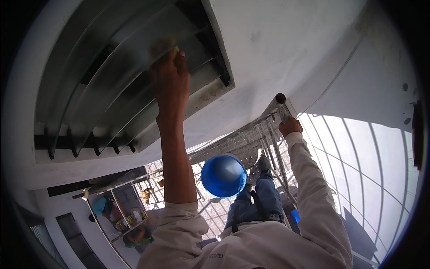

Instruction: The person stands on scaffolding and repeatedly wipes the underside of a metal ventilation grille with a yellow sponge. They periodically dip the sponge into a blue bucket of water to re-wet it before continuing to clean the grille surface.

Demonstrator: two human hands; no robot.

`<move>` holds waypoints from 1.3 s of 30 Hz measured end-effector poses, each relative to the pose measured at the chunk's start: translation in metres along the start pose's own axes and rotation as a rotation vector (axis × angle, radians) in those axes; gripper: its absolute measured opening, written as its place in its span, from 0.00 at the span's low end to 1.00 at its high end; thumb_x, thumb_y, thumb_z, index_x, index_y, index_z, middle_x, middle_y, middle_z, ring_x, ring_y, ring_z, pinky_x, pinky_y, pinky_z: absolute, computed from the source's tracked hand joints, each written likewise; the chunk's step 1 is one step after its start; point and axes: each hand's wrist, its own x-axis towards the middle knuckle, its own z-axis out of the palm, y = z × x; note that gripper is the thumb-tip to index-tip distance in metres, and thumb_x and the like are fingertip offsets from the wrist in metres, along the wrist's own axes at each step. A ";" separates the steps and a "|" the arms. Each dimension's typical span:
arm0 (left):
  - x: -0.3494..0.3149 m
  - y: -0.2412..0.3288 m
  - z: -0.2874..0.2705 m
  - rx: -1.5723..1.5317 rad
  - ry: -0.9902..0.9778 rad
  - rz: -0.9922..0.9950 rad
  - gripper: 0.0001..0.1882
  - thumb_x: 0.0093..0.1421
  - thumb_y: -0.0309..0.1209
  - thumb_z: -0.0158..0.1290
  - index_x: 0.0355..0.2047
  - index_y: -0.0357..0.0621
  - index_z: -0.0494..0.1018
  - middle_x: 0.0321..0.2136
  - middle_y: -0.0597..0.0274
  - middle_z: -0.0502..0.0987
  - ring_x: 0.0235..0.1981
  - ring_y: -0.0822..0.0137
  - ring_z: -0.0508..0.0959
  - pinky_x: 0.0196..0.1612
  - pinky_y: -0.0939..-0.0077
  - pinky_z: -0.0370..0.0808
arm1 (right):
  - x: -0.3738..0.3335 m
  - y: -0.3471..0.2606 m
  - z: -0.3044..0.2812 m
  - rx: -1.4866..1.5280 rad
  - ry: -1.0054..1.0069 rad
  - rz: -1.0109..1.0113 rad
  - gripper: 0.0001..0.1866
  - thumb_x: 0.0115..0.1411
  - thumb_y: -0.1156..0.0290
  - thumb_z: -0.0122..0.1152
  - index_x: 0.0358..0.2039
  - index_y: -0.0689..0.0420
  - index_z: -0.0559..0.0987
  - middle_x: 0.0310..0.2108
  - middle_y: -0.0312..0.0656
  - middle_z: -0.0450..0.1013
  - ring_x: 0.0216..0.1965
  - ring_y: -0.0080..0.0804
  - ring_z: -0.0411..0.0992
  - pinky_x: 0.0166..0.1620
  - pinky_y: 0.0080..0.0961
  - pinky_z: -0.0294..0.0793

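Note:
My left hand (172,85) is raised against the glass slats (105,83) of a louvre window. Its fingers are closed and partly blurred round a small yellow thing (176,48), most of which is hidden. Off to the right, my right hand (290,127) is wrapped round part of the metal scaffold frame, just below the open end of a round tube (280,98). A blue bucket (209,184) stands between my arms, in front of my legs; what it contains cannot be made out.
My feet are on a scaffold platform (233,150) with a perforated deck. White walls (273,49) rise beside me, one striped with shadows (358,152). Far below at the left, two people (105,207) are beside a frame holding several objects.

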 end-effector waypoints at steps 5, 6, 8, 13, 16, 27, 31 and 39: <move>-0.015 0.019 0.005 0.152 0.049 0.354 0.17 0.65 0.30 0.47 0.53 0.42 0.68 0.53 0.47 0.69 0.58 0.51 0.67 0.56 0.56 0.68 | -0.002 0.002 0.004 -0.005 0.018 -0.017 0.19 0.44 0.60 0.64 0.36 0.56 0.80 0.35 0.54 0.77 0.40 0.52 0.76 0.44 0.42 0.76; -0.017 0.018 0.004 0.075 0.122 0.380 0.17 0.62 0.29 0.49 0.51 0.41 0.69 0.50 0.47 0.70 0.52 0.50 0.70 0.53 0.57 0.70 | -0.002 0.002 0.004 0.003 0.013 -0.021 0.19 0.44 0.60 0.64 0.36 0.56 0.80 0.35 0.54 0.77 0.40 0.52 0.76 0.44 0.42 0.75; -0.017 0.013 0.005 -0.056 0.111 0.327 0.16 0.60 0.28 0.51 0.49 0.40 0.70 0.46 0.47 0.72 0.47 0.50 0.73 0.50 0.58 0.71 | -0.001 0.002 0.003 0.004 0.018 -0.002 0.20 0.44 0.60 0.64 0.37 0.55 0.80 0.35 0.53 0.77 0.41 0.51 0.75 0.45 0.42 0.75; -0.002 -0.007 0.004 0.010 0.013 0.193 0.20 0.63 0.36 0.49 0.53 0.41 0.69 0.49 0.51 0.72 0.49 0.53 0.74 0.51 0.63 0.72 | -0.002 0.000 0.001 0.009 -0.005 -0.014 0.20 0.45 0.60 0.63 0.39 0.55 0.80 0.35 0.53 0.77 0.41 0.51 0.75 0.46 0.42 0.74; -0.023 -0.002 0.013 -0.036 0.077 0.333 0.21 0.54 0.26 0.58 0.50 0.40 0.71 0.48 0.50 0.73 0.52 0.53 0.72 0.55 0.63 0.70 | -0.004 0.000 0.001 0.008 0.012 -0.024 0.21 0.45 0.60 0.63 0.40 0.54 0.80 0.35 0.54 0.77 0.41 0.51 0.75 0.46 0.42 0.74; -0.108 -0.023 0.023 -1.514 0.151 -0.849 0.20 0.59 0.26 0.53 0.51 0.35 0.67 0.43 0.56 0.74 0.44 0.67 0.77 0.49 0.63 0.77 | -0.003 0.001 0.003 -0.017 0.021 0.003 0.19 0.44 0.60 0.63 0.38 0.53 0.80 0.35 0.54 0.77 0.40 0.51 0.75 0.46 0.42 0.75; -0.084 -0.027 0.037 -2.112 0.245 -0.745 0.17 0.66 0.34 0.42 0.51 0.34 0.64 0.49 0.49 0.71 0.52 0.58 0.73 0.61 0.54 0.66 | -0.002 0.001 0.003 -0.037 -0.004 -0.011 0.20 0.44 0.59 0.63 0.38 0.54 0.80 0.35 0.53 0.77 0.40 0.50 0.76 0.45 0.42 0.75; -0.025 0.001 0.067 -2.623 0.241 -0.650 0.16 0.67 0.30 0.35 0.44 0.36 0.71 0.44 0.53 0.75 0.49 0.60 0.73 0.59 0.61 0.63 | -0.001 0.000 0.002 -0.041 -0.022 -0.008 0.22 0.44 0.59 0.62 0.40 0.55 0.80 0.35 0.53 0.77 0.39 0.50 0.76 0.44 0.41 0.75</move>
